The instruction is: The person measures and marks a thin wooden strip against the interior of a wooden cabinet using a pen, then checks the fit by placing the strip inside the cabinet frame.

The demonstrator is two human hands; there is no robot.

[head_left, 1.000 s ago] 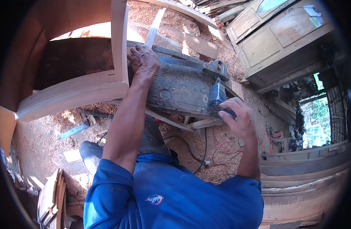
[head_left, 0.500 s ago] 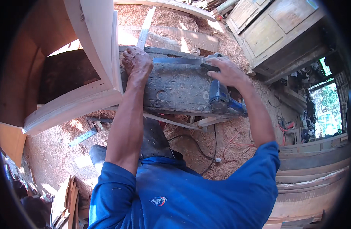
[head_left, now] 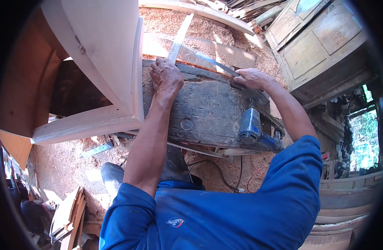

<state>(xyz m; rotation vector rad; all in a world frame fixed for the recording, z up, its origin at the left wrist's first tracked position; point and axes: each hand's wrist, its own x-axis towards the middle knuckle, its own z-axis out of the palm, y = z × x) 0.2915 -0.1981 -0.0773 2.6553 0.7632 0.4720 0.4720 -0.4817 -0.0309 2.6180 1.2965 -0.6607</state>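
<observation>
My left hand (head_left: 166, 77) is closed around the near end of a pale wooden strip (head_left: 181, 39), pressing it at the far left of the dark, worn workbench top (head_left: 208, 104). The strip sticks out past the bench's far edge. In my right hand (head_left: 254, 78), at the bench's far right, is a handsaw (head_left: 216, 63). Its thin blade slants away to the far left, over the far edge and apart from the strip. My fingers hide most of its handle. A blue power tool (head_left: 250, 124), perhaps a nail gun, lies on the bench near my right forearm.
A large pale wooden frame (head_left: 87, 123) stands at the left, against the bench. Panelled wooden doors (head_left: 316, 46) are at the far right. Shavings cover the floor (head_left: 66, 166), with a cord (head_left: 218, 168) under the bench. Stacked boards (head_left: 341, 208) lie at the near right.
My right hand has swung the saw from across the bench top to beyond its far edge, blade now slanting away. My left hand keeps hold of the strip. The whole view has shifted slightly.
</observation>
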